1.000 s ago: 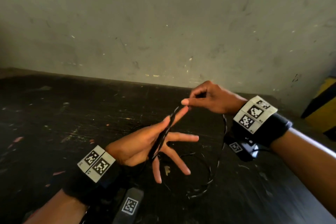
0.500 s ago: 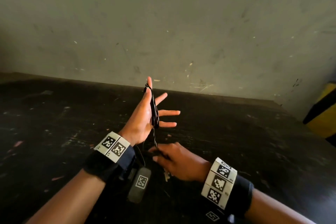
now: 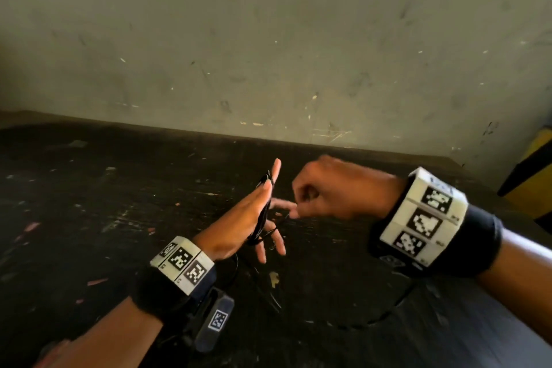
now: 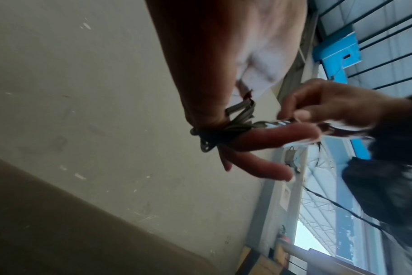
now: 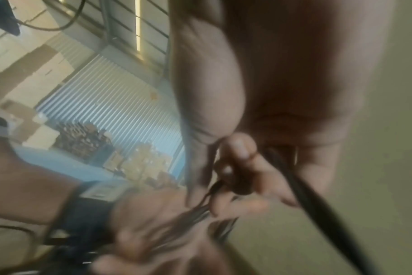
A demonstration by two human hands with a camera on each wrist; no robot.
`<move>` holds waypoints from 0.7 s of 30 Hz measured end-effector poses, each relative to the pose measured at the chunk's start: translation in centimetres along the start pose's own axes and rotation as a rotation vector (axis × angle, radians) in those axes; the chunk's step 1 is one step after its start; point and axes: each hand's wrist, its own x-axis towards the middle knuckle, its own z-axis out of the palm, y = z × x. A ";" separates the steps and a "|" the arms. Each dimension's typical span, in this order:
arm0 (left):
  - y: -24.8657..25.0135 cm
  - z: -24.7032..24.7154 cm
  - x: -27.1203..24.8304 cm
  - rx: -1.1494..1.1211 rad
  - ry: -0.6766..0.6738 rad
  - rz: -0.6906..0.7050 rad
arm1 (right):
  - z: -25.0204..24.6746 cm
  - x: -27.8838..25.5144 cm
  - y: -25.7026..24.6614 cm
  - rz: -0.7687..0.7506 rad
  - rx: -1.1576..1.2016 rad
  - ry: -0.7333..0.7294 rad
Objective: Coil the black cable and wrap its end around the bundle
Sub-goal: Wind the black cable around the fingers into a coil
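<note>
Several loops of the black cable [image 3: 263, 215] lie wound across the palm of the left hand [image 3: 239, 227], whose fingers [image 3: 276, 172] are straight and spread apart. The right hand [image 3: 331, 188] is just beside it, with thumb and forefinger pinching the free part of the cable near the bundle. Both hands are held above the dark worn table [image 3: 89, 203], before a scratched wall [image 3: 268, 39].

No legible text, brand or number appears. The wrist bands [image 3: 182, 263] carry only black-and-white square code markers, not readable characters.
</note>
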 end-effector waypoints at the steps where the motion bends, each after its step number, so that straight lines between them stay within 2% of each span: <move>1: 0.0 0.3 -0.1 0.024 -0.025 -0.008 | -0.9 0.1 0.2 -0.011 -0.011 0.000; 7: 0.7 0.9 -0.3 0.116 -0.143 -0.108 | -4.2 0.7 1.3 -0.032 -0.063 -0.027; 9: 0.7 0.6 -0.4 0.106 -0.195 -0.178 | -5.1 0.5 1.6 -0.053 -0.063 0.041; 11: 0.9 0.5 -0.8 -0.002 -0.302 -0.206 | -5.3 0.5 2.3 -0.095 -0.025 0.159; 14: 1.5 0.5 -1.5 -0.197 -0.434 -0.158 | -4.0 0.9 3.8 -0.077 0.132 0.280; 17: 2.2 0.9 -1.9 -0.272 -0.467 -0.113 | -1.0 1.4 5.2 0.009 0.292 0.351; 21: 3.3 1.1 -1.7 -0.435 -0.488 -0.052 | 3.9 2.0 5.2 0.040 0.440 0.452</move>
